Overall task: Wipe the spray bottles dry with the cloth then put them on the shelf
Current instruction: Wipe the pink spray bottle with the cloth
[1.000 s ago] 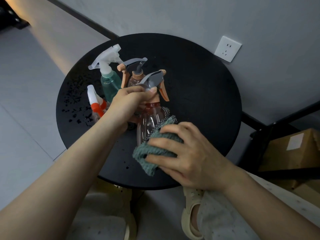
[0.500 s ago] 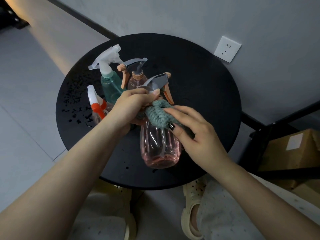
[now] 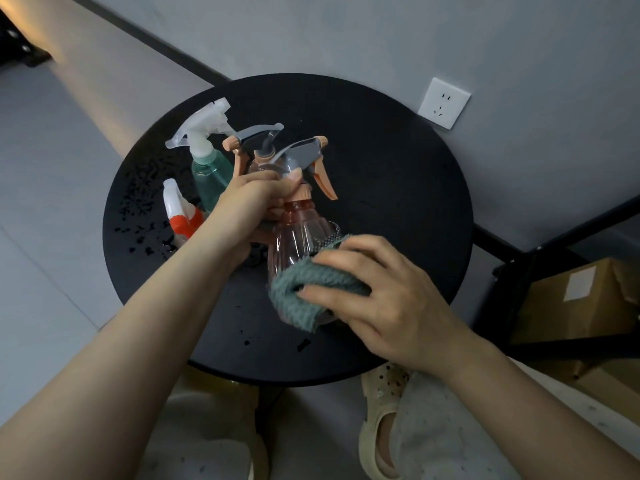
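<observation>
Your left hand (image 3: 249,206) has its fingers wrapped round the pink bottle's (image 3: 301,237) neck, held above the surface (image 3: 398,202). Your right hand (image 3: 391,299) fingers clamp the cloth (image 3: 294,296) against its lower body.

Your right hand (image 3: 388,296) now sits low on the pink spray bottle (image 3: 301,237), pressing the green cloth (image 3: 304,292) around its lower body; half a second ago that hand and cloth were up at the neck, just under the trigger, with the base bare. This matches where the cloth was a second ago. The bottle's ribbed upper body is now uncovered. Your left hand (image 3: 249,206) grips the neck as before, and the bottle's trigger head leans slightly further right.
</observation>
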A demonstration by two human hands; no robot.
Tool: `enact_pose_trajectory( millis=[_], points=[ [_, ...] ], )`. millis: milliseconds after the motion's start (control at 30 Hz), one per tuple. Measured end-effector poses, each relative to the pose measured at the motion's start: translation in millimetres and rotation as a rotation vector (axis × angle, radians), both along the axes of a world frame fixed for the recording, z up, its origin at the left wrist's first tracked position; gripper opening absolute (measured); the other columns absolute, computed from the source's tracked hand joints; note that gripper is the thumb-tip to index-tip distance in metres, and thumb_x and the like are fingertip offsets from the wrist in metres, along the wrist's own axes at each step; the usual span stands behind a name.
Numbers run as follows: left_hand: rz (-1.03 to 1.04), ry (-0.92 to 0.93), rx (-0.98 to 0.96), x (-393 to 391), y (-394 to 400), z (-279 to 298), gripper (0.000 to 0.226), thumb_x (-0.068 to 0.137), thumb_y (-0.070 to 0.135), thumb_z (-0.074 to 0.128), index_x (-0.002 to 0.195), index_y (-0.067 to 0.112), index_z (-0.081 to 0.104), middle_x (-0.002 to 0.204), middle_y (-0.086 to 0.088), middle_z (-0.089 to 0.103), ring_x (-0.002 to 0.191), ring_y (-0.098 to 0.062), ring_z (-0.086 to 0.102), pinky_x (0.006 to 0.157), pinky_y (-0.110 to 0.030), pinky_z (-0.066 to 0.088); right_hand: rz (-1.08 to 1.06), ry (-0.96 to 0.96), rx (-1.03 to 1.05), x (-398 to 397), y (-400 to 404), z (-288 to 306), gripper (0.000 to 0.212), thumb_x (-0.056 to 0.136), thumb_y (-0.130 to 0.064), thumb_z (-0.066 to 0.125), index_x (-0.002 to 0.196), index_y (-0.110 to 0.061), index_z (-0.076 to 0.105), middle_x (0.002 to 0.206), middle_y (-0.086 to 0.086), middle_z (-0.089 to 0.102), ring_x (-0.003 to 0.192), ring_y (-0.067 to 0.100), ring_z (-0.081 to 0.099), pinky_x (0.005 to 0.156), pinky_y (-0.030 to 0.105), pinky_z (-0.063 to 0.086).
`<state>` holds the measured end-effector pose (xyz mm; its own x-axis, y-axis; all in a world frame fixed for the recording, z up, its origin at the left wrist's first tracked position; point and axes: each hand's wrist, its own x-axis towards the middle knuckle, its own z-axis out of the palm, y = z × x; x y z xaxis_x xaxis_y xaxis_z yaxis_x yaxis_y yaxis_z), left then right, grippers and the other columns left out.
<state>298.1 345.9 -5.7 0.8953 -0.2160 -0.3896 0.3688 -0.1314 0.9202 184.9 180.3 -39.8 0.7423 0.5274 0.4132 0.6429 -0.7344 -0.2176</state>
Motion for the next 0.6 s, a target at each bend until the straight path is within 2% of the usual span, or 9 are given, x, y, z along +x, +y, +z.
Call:
enact_pose_trajectory(
  millis=[100,133,233,300,433,600],
  points=[
    [-0.027,0.01,-0.003,-2,-8,-2,0.016,0.088,0.028,0.06,0.084,0.013,0.065,0.082,-0.01,0.062,0.077,-0.025,0.057,0.067,-0.028,0.047,-0.16,0.118,0.221,6,2,1,0.036,0.09,-0.017,0.052,0.124,-0.023,0.061,0.127,0.003,0.05,0.116,0.023,0.046,0.089,0.036,0.05],
    [-0.049,0.012,0.008,-3,-10,-2,0.017,0.088,0.029,0.06,0.085,0.012,0.064,0.083,-0.01,0.062,0.077,-0.025,0.058,0.069,-0.03,0.047,-0.214,0.172,0.325,8,2,0,0.038,0.09,-0.017,0.051,0.126,-0.023,0.059,0.127,0.001,0.049,0.118,0.02,0.047,0.093,0.032,0.048],
    [-0.095,0.003,0.013,-6,-13,-1,0.018,0.089,0.031,0.058,0.083,0.014,0.062,0.083,-0.009,0.061,0.071,-0.022,0.057,0.056,-0.022,0.047,-0.344,0.353,0.637,14,1,0,0.036,0.092,-0.017,0.051,0.127,-0.019,0.058,0.121,-0.005,0.053,0.115,0.001,0.049,0.094,0.011,0.041],
    [-0.082,0.005,-0.014,-6,-11,0,0.016,0.09,0.03,0.057,0.083,0.016,0.062,0.079,-0.005,0.064,0.065,-0.016,0.06,0.053,-0.02,0.05,-0.41,0.464,0.746,16,0,-1,0.034,0.094,-0.015,0.052,0.127,-0.019,0.058,0.116,-0.012,0.056,0.111,-0.008,0.05,0.091,0.005,0.038],
    [-0.039,-0.012,-0.024,-3,-9,-1,0.014,0.089,0.028,0.058,0.085,0.016,0.063,0.071,0.001,0.064,0.064,-0.014,0.062,0.055,-0.023,0.053,-0.497,0.601,0.746,14,-3,-4,0.036,0.094,-0.012,0.054,0.13,-0.019,0.056,0.116,-0.013,0.059,0.108,-0.01,0.051,0.09,0.002,0.037],
    [-0.004,-0.066,-0.03,-5,-18,-3,0.013,0.089,0.025,0.061,0.082,0.014,0.063,0.053,0.011,0.059,0.05,-0.004,0.058,0.049,-0.019,0.05,-0.576,0.625,0.733,17,-10,-2,0.036,0.093,-0.009,0.055,0.129,-0.018,0.057,0.112,-0.012,0.06,0.102,-0.009,0.052,0.083,-0.003,0.036]
  ],
)
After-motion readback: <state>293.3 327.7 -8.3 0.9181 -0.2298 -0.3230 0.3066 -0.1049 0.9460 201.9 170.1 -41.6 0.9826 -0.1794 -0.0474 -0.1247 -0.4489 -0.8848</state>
